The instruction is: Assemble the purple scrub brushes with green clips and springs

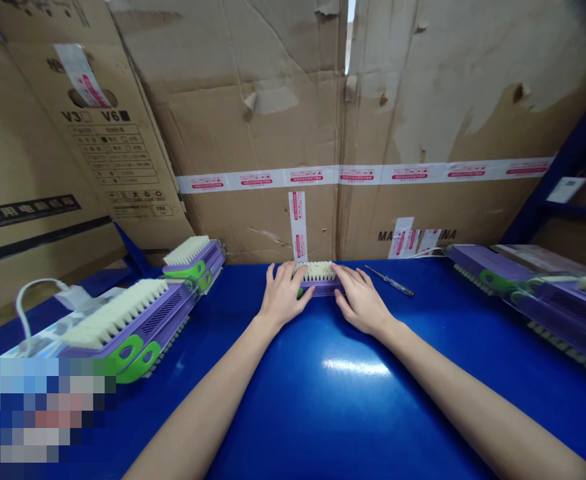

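A purple scrub brush (319, 287) with cream bristles facing up lies at the far side of the blue table, by the cardboard wall. My left hand (283, 293) is closed around its left end, where a bit of green shows near the thumb. On its right end my right hand (361, 298) grips, fingers on top and thumb at the near side. Both palms hide the brush's ends. Just right of my right hand lies a screwdriver (391, 281) with a thin shaft and a clear handle.
Purple and green brushes are stacked on the left (143, 313) and along the right side (547, 293). A white cable (23, 307) loops at the left. Taped cardboard (253, 133) stands behind the blue table (293, 400). A blue post (547, 160) rises at the right.
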Available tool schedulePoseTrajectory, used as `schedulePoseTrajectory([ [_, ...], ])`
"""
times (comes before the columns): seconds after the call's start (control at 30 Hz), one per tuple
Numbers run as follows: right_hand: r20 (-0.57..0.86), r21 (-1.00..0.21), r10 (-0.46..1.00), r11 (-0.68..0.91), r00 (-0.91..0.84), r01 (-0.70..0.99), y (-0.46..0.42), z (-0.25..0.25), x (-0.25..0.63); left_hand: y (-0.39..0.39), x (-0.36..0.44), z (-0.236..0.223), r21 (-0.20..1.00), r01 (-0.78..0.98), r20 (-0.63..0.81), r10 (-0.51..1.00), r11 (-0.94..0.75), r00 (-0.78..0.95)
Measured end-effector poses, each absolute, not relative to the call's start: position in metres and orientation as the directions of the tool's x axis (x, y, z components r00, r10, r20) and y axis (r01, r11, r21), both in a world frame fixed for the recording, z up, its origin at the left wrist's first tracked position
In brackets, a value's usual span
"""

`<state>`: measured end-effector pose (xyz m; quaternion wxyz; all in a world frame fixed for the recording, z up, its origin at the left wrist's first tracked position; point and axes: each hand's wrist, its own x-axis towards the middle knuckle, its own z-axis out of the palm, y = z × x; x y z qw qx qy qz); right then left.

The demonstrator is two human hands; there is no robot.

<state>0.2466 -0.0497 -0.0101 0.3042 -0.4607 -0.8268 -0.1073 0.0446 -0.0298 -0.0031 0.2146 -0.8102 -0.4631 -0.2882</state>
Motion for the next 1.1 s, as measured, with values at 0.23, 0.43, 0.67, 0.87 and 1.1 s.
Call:
schedulePoseTrajectory([
  [0.23,0.633,-0.084,0.670,0.558,-0.388,0.826,-0.0496,-0.0098,0.2476,-0.0302,0.0443,-0.0021,-0.069,0.870,0.678,0.616,-0.489,0.400],
  [0.43,0.660,-0.090,0.649,0.569,-0.379,0.817,-0.0502,-0.0091,0.2478,-0.0309,0.0444,-0.0016,-0.067,0.862,0.706,0.586,-0.503,0.398],
  [0.67,0.660,-0.093,0.652,0.564,-0.374,0.820,-0.0498,-0.0091,0.2476,-0.0321,0.0445,-0.0007,-0.091,0.853,0.723,0.554,-0.514,0.411],
  [0.87,0.652,-0.133,0.671,0.558,-0.352,0.819,-0.0472,-0.0101,0.2492,-0.0312,0.0439,-0.0008,-0.090,0.853,0.728,0.551,-0.513,0.408],
  [1.1,0.634,-0.155,0.696,0.542,-0.338,0.826,-0.0448,-0.0110,0.2519,-0.0309,0.0440,-0.0004,-0.081,0.859,0.722,0.564,-0.505,0.400],
])
